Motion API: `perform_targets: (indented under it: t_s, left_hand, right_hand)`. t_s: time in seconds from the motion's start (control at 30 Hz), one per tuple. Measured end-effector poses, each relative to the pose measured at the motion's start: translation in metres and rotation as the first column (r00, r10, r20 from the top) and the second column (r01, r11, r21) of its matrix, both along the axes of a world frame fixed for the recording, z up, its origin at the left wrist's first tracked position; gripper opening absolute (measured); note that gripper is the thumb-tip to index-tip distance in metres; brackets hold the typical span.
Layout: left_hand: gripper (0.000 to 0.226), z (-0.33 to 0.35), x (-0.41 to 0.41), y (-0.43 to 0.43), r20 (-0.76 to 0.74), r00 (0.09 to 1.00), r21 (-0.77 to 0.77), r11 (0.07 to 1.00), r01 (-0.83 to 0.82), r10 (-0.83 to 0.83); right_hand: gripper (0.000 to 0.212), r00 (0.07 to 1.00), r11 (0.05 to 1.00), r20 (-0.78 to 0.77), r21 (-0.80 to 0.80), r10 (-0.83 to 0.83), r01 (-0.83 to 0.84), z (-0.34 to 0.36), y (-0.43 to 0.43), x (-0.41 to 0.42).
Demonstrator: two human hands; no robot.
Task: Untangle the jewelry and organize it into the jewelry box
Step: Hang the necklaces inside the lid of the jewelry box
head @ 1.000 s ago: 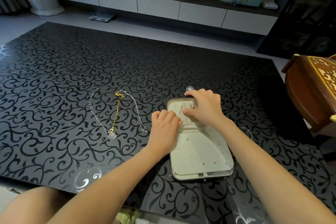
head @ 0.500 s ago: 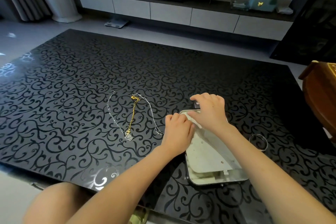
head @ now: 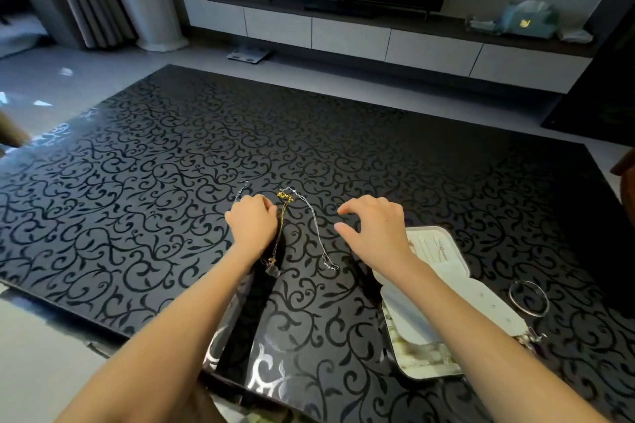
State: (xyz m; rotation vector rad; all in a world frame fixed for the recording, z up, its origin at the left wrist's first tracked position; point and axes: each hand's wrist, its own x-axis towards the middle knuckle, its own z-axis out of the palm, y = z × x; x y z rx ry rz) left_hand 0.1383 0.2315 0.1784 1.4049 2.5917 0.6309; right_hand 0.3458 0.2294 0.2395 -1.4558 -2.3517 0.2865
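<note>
Gold fine chain (head: 282,227) and long silver chain (head: 318,233) lie crossed on the glossy black scroll-patterned table (head: 154,182), not yet sorted. The left hand (head: 252,221) curls over the silver chain; whether it grips is unclear. The right hand (head: 374,227) hovers spread and holds nothing. The open white jewelry box (head: 446,251) sits right of that hand, near the table's front edge, and wide tabletop stretches beyond the fingertips.

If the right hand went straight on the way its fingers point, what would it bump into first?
Probably the silver chain, lying just beyond the right hand's fingertips on the table; the gold chain comes after. How high the hand hovers is unclear.
</note>
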Motion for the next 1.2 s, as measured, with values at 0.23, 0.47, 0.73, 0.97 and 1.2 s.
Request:
perform_targets:
  t_s: [0.23, 0.47, 0.73, 0.97, 1.2]
  left_hand:
    - [0.017, -0.003, -0.007, 0.041, 0.072, 0.995, -0.113, 0.99, 0.079, -0.072]
    - [0.018, -0.007, -0.006, 0.053, -0.041, 0.984, -0.169, 0.972, 0.165, -0.174]
    - [0.024, -0.003, -0.011, 0.047, 0.444, 0.891, -0.066, 0.988, 0.142, -0.098]
    - [0.024, 0.043, -0.013, 0.011, 0.895, 0.348, 0.232, 0.957, 0.174, -0.28]
    - [0.026, 0.116, 0.003, -0.026, 0.869, 0.213, 0.331, 0.844, 0.422, -0.447]
  right_hand:
    - [0.029, 1.0, 1.0, -0.017, -0.017, 0.017, -0.017, -0.001, 0.0, -0.001]
    - [0.03, 0.999, 0.999, -0.03, -0.03, 0.03, -0.031, 0.0, -0.002, 0.001]
    - [0.028, 0.999, 0.998, -0.031, -0.065, 0.025, -0.027, 0.004, -0.01, 0.002]
    - [0.026, 0.99, 0.991, -0.14, -0.123, 0.034, -0.051, 0.018, -0.023, 0.0]
    - [0.035, 0.931, 0.962, -0.366, -0.253, 0.001, -0.101, 0.048, -0.038, -0.009]
